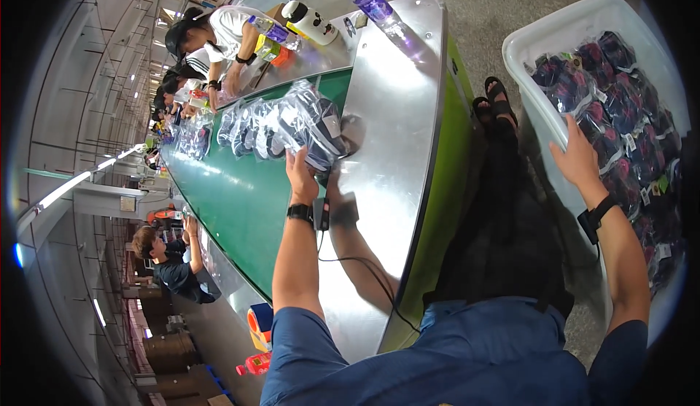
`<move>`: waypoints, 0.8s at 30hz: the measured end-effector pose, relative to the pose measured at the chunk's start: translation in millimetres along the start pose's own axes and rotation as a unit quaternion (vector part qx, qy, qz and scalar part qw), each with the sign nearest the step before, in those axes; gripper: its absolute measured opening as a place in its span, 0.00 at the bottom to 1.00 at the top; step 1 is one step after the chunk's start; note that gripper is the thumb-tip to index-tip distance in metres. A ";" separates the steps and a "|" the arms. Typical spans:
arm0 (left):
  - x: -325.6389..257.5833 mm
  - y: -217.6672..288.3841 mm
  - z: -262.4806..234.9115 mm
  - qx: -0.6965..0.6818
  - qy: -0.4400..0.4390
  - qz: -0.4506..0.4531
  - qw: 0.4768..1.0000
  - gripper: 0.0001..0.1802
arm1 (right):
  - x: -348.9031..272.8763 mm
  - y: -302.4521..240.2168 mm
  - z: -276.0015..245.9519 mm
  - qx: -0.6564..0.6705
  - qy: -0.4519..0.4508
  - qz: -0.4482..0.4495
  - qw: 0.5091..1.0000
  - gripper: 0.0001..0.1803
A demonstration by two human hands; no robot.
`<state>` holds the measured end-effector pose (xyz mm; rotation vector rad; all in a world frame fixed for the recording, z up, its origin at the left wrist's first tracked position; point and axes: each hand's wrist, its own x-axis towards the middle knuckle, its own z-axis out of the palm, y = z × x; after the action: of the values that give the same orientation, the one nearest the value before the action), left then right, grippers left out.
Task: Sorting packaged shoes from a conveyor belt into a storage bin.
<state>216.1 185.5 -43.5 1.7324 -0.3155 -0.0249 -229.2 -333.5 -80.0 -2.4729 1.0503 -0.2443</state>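
My left hand (pixel 300 178) is at the near end of a row of clear plastic bags (pixel 281 125) on the green conveyor belt. Its fingers close on the nearest bag (pixel 321 133), partly hidden by it. Inside the bags are rounded, dark navy goods whose kind I cannot make out. On my right, a large white plastic tub (pixel 526 44) holds many similar bagged goods (pixel 620 107), dark with pink patches and small white tags. My right hand (pixel 578 159) grips the tub's near-side rim, thumb and fingers on either side.
Beside the green belt (pixel 226 187) runs a shiny metal tabletop (pixel 386 114). A water bottle (pixel 375 5) and a white flask (pixel 312 23) stand at its far end. Co-workers (pixel 219 38) line the far side; another person (pixel 171 260) works at left. A cable hangs from my left wrist.
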 end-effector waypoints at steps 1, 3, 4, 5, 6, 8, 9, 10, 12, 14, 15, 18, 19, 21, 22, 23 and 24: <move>-17.1 18.5 35.9 -0.036 0.024 -0.009 0.999 0.35 | -2.7 13.0 1.2 -0.008 -0.001 0.018 1.000 0.44; -50.6 61.1 50.5 -0.060 0.064 -0.017 0.996 0.36 | -1.1 23.0 6.6 -0.014 0.010 0.019 1.000 0.44; -63.7 66.8 39.6 -0.001 0.017 0.044 0.999 0.41 | 0.4 19.9 6.9 -0.014 0.001 0.012 1.000 0.44; -77.1 71.4 29.1 0.059 -0.031 0.102 0.993 0.46 | 1.3 16.9 6.0 -0.009 0.006 0.008 1.000 0.43; -91.4 75.8 17.9 0.064 -0.024 0.094 0.993 0.46 | 1.6 13.6 4.8 -0.006 0.010 0.005 1.000 0.43; -119.9 106.0 19.2 -0.057 -0.162 0.027 0.985 0.44 | 0.6 17.4 2.7 -0.014 0.002 -0.002 1.000 0.41; -124.1 124.3 20.3 0.065 -0.214 0.062 0.973 0.39 | 2.7 17.6 3.9 -0.015 0.007 -0.006 1.000 0.40; -133.7 120.8 16.8 -0.105 -0.162 -0.049 0.980 0.36 | 4.8 17.6 6.5 -0.015 0.014 -0.010 1.000 0.39; -156.1 121.9 1.0 -0.161 -0.169 -0.140 0.962 0.34 | 6.4 19.7 10.0 -0.021 0.011 -0.025 0.999 0.39; -169.3 129.4 -13.9 -0.133 -0.132 -0.207 0.960 0.34 | 7.2 17.8 10.1 -0.030 0.017 -0.024 0.999 0.39; -169.4 124.3 -29.2 -0.186 -0.171 -0.242 0.937 0.36 | 6.4 15.0 10.3 -0.033 0.013 -0.026 0.999 0.39; -191.3 129.4 -18.6 -0.137 -0.177 -0.221 0.949 0.39 | 6.2 10.1 6.2 -0.035 0.005 -0.016 0.999 0.40; -198.5 136.1 1.0 -0.031 -0.146 -0.164 0.975 0.39 | 7.4 15.2 10.5 -0.028 0.009 -0.020 0.999 0.41; -205.5 147.4 27.5 -0.048 -0.145 -0.167 0.974 0.38 | 2.8 14.2 7.9 -0.016 0.031 -0.031 0.999 0.41; -204.8 153.5 41.2 -0.057 -0.143 -0.167 0.974 0.37 | 1.9 20.8 10.8 0.007 0.076 -0.050 0.996 0.39; -205.2 157.6 46.3 -0.089 -0.154 -0.182 0.967 0.36 | -1.6 18.4 5.8 0.040 0.093 -0.066 0.993 0.38; -206.5 158.9 52.3 -0.096 -0.168 -0.180 0.965 0.36 | -5.5 14.1 1.1 0.073 0.111 -0.081 0.988 0.36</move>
<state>-23.6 157.3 67.7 1.5683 -0.2321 -0.6003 -241.7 -337.9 -87.4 -2.4398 0.8817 -0.6383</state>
